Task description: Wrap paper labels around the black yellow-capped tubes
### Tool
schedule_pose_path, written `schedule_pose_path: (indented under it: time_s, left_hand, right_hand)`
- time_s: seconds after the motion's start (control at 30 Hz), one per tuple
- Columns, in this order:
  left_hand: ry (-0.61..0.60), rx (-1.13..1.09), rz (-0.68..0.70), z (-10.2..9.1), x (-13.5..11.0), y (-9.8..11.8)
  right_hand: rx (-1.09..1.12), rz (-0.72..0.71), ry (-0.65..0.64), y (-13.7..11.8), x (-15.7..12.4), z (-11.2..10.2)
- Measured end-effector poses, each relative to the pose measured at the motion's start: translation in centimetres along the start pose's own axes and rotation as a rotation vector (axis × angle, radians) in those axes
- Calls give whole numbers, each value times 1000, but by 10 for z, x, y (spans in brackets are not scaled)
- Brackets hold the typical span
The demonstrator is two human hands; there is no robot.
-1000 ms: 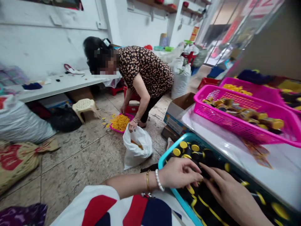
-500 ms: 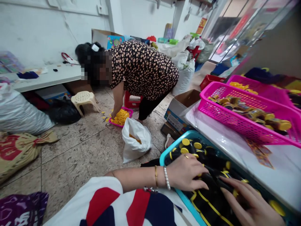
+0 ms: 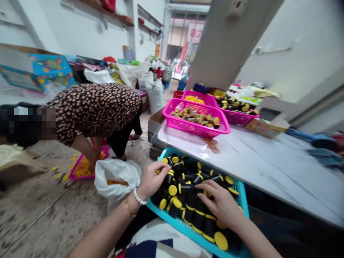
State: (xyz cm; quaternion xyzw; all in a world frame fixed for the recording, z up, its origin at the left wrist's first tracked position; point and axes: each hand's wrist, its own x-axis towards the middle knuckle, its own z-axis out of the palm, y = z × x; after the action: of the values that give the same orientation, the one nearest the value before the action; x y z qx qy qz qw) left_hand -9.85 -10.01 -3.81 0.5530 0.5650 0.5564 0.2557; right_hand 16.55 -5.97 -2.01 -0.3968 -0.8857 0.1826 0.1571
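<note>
A turquoise basket [image 3: 172, 226] in front of me holds many small black plastic canisters [image 3: 202, 224] with yellow lids, some in a neat row near me and others jumbled. My left hand [image 3: 153, 179], wearing a pearl bracelet and a gold bangle, is over the basket's left part. Its thumb and fingers are pinched together beside an upright canister [image 3: 170, 178]; what lies between them is hidden. My right hand [image 3: 221, 202] is over the middle, its thumb and fingers closed at the black end of a lying canister [image 3: 186, 189].
A white marbled table [image 3: 263, 161] bears pink baskets [image 3: 197, 132] of canisters and yellow parts. To the left a co-worker [image 3: 94, 111] bends over a pink basket [image 3: 72, 175] of yellow pieces on the floor. A white sack [image 3: 118, 173] stands beside the turquoise basket.
My view has swung right, bringing more of the table into sight. My hands, close together before, are now apart, the left at the basket's left part. The co-worker is still bent over the floor basket.
</note>
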Motion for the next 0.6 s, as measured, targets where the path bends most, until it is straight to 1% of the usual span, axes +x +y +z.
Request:
schedule_pose_path:
  time_s: [0.07, 0.13, 0.2, 0.23, 0.27, 0.33, 0.37, 0.47, 0.53, 0.6]
  left_hand:
    - [-30, 2, 6, 0, 7, 1]
    - [-58, -1, 17, 0, 11, 3]
    - [-78, -4, 13, 2, 13, 5]
    - [-88, -5, 2, 4, 13, 6]
    - [-101, -10, -14, 6, 12, 7]
    - [-140, -35, -59, 13, 7, 7]
    - [-166, -50, -83, 16, 3, 8]
    - [-246, -80, -132, 28, -9, 8]
    - [-285, -89, -147, 34, -14, 9]
    - [-301, -97, -155, 38, -14, 12]
  right_hand:
    - [35, 21, 29, 0, -2, -1]
    - [65, 0, 60, 0, -3, -7]
    - [88, -29, 106, 5, 5, -19]
    - [95, -22, 163, 11, 13, -27]
    - [95, 8, 234, 20, 23, -36]
    - [33, 136, 414, 43, 49, -52]
    - [-37, 201, 430, 57, 63, -58]
    - [-75, 307, 450, 97, 99, -64]
    - [-76, 350, 454, 115, 114, -61]
    - [-85, 375, 460, 124, 121, -56]
